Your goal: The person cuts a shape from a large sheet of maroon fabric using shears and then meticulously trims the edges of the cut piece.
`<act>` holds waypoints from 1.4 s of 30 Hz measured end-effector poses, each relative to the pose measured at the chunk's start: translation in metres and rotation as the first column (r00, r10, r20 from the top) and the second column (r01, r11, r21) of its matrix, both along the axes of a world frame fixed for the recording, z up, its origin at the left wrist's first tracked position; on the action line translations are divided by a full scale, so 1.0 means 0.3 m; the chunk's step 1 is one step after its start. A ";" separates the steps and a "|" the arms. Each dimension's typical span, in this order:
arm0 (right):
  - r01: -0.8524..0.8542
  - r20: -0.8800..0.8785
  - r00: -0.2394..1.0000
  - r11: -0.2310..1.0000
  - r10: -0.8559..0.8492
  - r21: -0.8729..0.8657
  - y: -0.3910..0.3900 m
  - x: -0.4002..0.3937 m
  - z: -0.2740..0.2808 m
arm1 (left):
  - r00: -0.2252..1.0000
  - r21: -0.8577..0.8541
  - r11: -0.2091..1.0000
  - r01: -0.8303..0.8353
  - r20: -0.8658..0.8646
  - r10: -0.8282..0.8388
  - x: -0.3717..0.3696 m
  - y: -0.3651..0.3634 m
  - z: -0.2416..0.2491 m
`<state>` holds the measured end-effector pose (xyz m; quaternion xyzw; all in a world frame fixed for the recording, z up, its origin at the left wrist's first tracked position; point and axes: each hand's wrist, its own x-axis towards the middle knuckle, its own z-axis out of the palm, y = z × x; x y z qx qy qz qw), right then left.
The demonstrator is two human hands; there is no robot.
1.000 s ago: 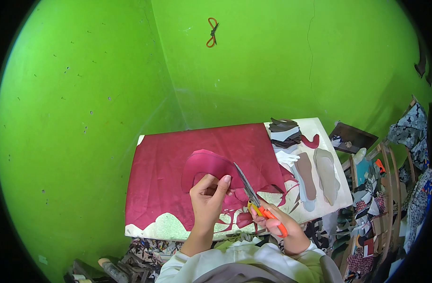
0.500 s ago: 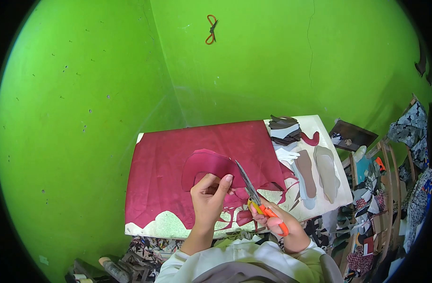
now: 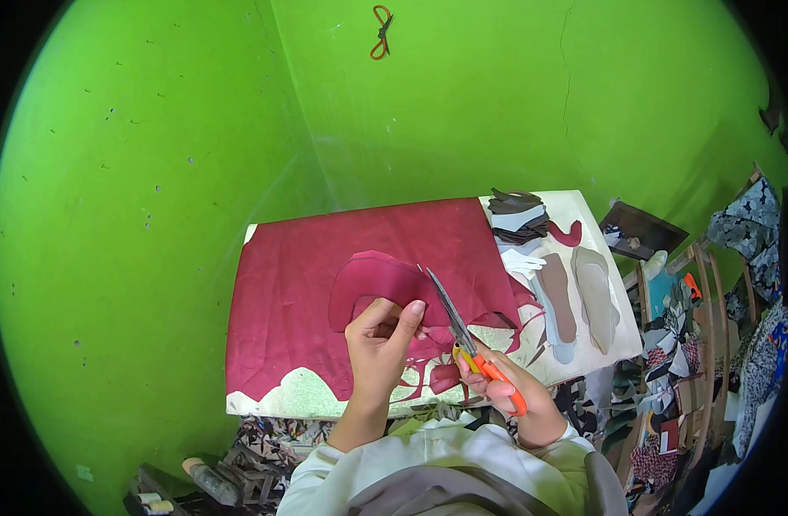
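My left hand (image 3: 381, 340) pinches a curved maroon piece of material (image 3: 372, 279) between thumb and fingers, holding it up over the table. Its fingers behind the piece are partly hidden. In my right hand (image 3: 487, 378) is a pair of scissors (image 3: 488, 368) with orange and yellow handles. Their blades point up and to the left, the tips right at the right edge of the maroon piece. A large maroon sheet (image 3: 282, 275) lies beneath, its near edge cut in curves. Narrow maroon offcuts (image 3: 445, 376) lie close by my right hand.
At the table's right, a dark stack of cut pieces (image 3: 516, 219), a curved maroon strip (image 3: 566, 234) and sole-shaped pieces (image 3: 596, 297) lie on the pale tabletop (image 3: 540, 370). Scissors (image 3: 381, 33) hang on the green wall. A wooden rack (image 3: 720, 318) with fabric scraps stands right.
The whole view has shifted, so the table and wall sit slightly higher. Both hands keep nearly the same pose, with the scissor tips still beside the maroon piece's edge.
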<state>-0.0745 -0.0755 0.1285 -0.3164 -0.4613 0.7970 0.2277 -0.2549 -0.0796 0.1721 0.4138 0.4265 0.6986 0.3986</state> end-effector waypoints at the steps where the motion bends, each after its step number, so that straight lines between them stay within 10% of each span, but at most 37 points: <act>1: -0.005 0.010 1.000 1.000 0.005 0.013 0.004 -0.001 -0.005 | 1.000 -0.002 1.000 0.001 0.007 -0.001 0.001 0.000 0.001; 42: -0.039 0.026 0.999 0.997 0.037 0.074 -0.005 0.017 0.028 | 0.992 0.048 0.996 -0.081 -0.091 0.085 0.030 -0.002 0.034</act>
